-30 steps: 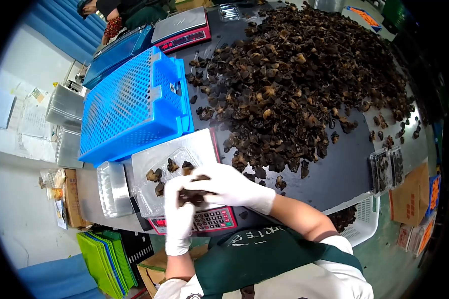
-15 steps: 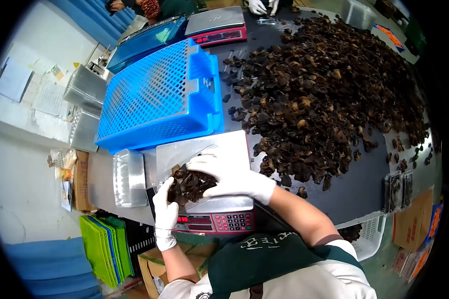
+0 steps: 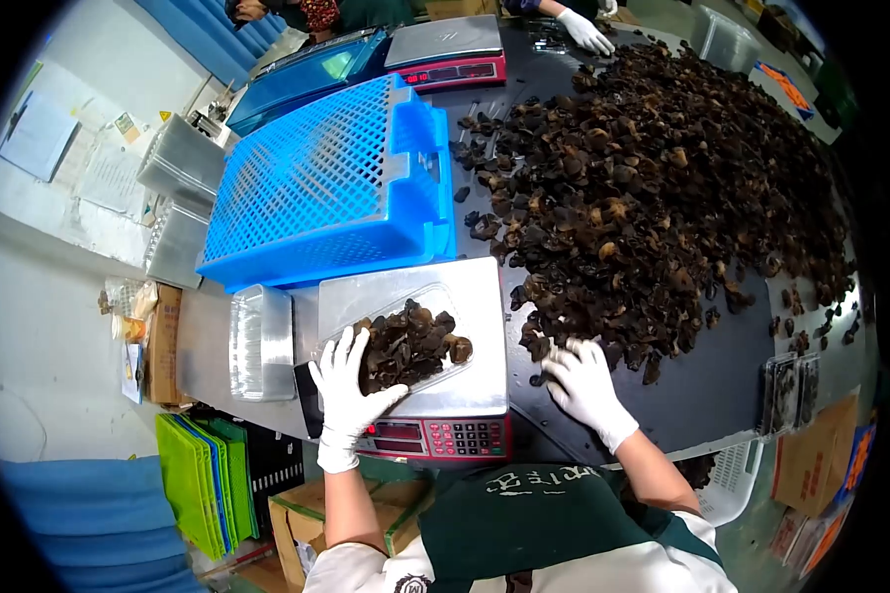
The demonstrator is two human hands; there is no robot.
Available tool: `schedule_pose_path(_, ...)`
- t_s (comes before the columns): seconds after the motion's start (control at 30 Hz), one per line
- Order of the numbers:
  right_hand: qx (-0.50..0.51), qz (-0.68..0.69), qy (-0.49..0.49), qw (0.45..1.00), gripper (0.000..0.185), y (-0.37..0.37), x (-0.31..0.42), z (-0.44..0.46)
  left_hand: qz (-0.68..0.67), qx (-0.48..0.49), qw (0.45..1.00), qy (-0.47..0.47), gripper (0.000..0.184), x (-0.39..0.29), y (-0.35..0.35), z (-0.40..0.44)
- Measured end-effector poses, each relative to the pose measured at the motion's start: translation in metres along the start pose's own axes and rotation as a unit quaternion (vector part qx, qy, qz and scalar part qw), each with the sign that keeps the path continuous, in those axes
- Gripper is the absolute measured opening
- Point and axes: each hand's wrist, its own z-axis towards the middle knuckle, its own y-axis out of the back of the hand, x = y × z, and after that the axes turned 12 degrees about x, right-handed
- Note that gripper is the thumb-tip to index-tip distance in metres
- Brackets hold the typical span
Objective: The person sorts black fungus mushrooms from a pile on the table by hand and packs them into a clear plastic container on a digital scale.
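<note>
Dark brown wood-ear-like pieces fill a clear plastic tray (image 3: 443, 298) on the steel plate of a red-edged scale (image 3: 480, 390). My left hand (image 3: 351, 387), in a white glove, rests at the tray's left side with its fingers spread. My right hand (image 3: 585, 387), gloved too, is at the near edge of a large heap of the same dark pieces (image 3: 653, 198). Its fingers are bent down at the pieces; whether they grip any is too small to tell. The scale's keypad and red digits show below the plate.
An upturned blue crate (image 3: 307, 188) stands behind the scale, and clear containers (image 3: 262, 341) lie to its left. A second scale (image 3: 445, 49) is farther back. Across the table a co-worker's gloved hand (image 3: 585, 32) touches the heap. Packed boxes (image 3: 789, 393) sit at the right edge.
My right hand has left the tray and moved right to the heap. My left hand has opened beside the tray, where the pieces now lie uncovered. The co-worker's hand has reached to the heap.
</note>
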Motion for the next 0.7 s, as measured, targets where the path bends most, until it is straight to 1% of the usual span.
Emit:
schedule_pose_path(0.03, 0.018, 0.011, 0.02, 1.0, 0.034, 0.001, 0.003, -0.01, 0.001, 0.003, 1.0, -0.002, 0.099, -0.004, 0.001, 0.001)
schedule_pose_path(0.07, 0.033, 0.017, 0.029, 0.999, 0.033, 0.0, 0.004, -0.022, -0.029, 0.014, 0.999, -0.009, 0.099, -0.008, 0.003, 0.001)
schedule_pose_path(0.1, 0.028, 0.024, 0.033, 0.999, 0.033, -0.002, 0.003, -0.034, -0.059, 0.026, 0.998, -0.016, 0.099, -0.011, 0.005, 0.002)
schedule_pose_path(0.13, 0.022, 0.03, 0.037, 0.999, 0.033, -0.002, 0.002, -0.042, -0.058, 0.028, 0.998, -0.018, 0.099, -0.011, 0.004, 0.001)
schedule_pose_path(0.17, 0.021, 0.03, 0.034, 0.999, 0.033, -0.001, 0.001, -0.049, -0.096, 0.005, 0.994, -0.043, 0.097, -0.012, 0.004, 0.001)
schedule_pose_path(0.2, -0.011, 0.029, 0.024, 0.999, 0.033, 0.008, 0.003, -0.055, -0.134, -0.018, 0.989, -0.067, 0.095, -0.012, 0.004, 0.002)
schedule_pose_path(0.23, -0.043, 0.029, 0.014, 0.999, 0.033, 0.014, 0.004, -0.061, -0.189, -0.041, 0.979, -0.061, 0.091, -0.013, 0.006, 0.0)
schedule_pose_path(0.27, -0.065, 0.027, -0.003, 0.997, 0.035, 0.016, 0.002, -0.067, -0.254, -0.069, 0.963, -0.062, 0.075, -0.008, 0.001, -0.001)
schedule_pose_path(0.33, -0.12, -0.001, -0.06, 0.991, 0.04, 0.024, 0.0, -0.074, -0.256, -0.101, 0.961, -0.014, 0.053, -0.006, 0.004, -0.003)
schedule_pose_path(0.37, -0.119, -0.003, -0.102, 0.988, 0.05, 0.021, -0.005, -0.079, -0.193, -0.112, 0.975, -0.01, 0.037, -0.001, 0.005, -0.003)
schedule_pose_path(0.4, -0.126, -0.002, -0.161, 0.979, 0.059, 0.016, -0.008, -0.081, -0.201, -0.117, 0.972, 0.013, 0.033, -0.001, 0.005, -0.003)
schedule_pose_path(0.47, -0.111, 0.043, -0.212, 0.97, 0.066, 0.007, -0.011, -0.082, -0.15, -0.118, 0.982, -0.009, 0.031, 0.001, 0.002, -0.002)
schedule_pose_path(0.5, -0.072, 0.025, -0.186, 0.98, 0.071, 0.004, -0.01, -0.083, -0.129, -0.133, 0.982, -0.02, 0.028, -0.003, 0.0, 0.0)
schedule_pose_path(0.53, -0.043, 0.025, -0.161, 0.986, 0.071, 0.004, -0.004, -0.081, -0.13, -0.132, 0.982, -0.024, 0.028, -0.006, 0.001, 0.002)
schedule_pose_path(0.6, -0.036, 0.069, -0.099, 0.992, 0.062, 0.001, 0.01, -0.077, -0.068, -0.118, 0.99, -0.043, 0.024, -0.012, 0.003, 0.003)
schedule_pose_path(0.63, -0.022, 0.089, -0.069, 0.993, 0.058, -0.003, 0.013, -0.075, -0.078, -0.142, 0.986, -0.036, 0.022, -0.014, -0.001, 0.005)
schedule_pose_path(0.67, -0.007, 0.108, -0.04, 0.993, 0.054, -0.008, 0.014, -0.072, -0.116, -0.133, 0.984, -0.02, 0.02, -0.011, -0.006, 0.006)
schedule_pose_path(0.7, -0.05, 0.128, -0.013, 0.99, 0.048, -0.013, 0.013, -0.071, -0.119, -0.132, 0.984, -0.014, 0.017, -0.004, -0.01, 0.007)
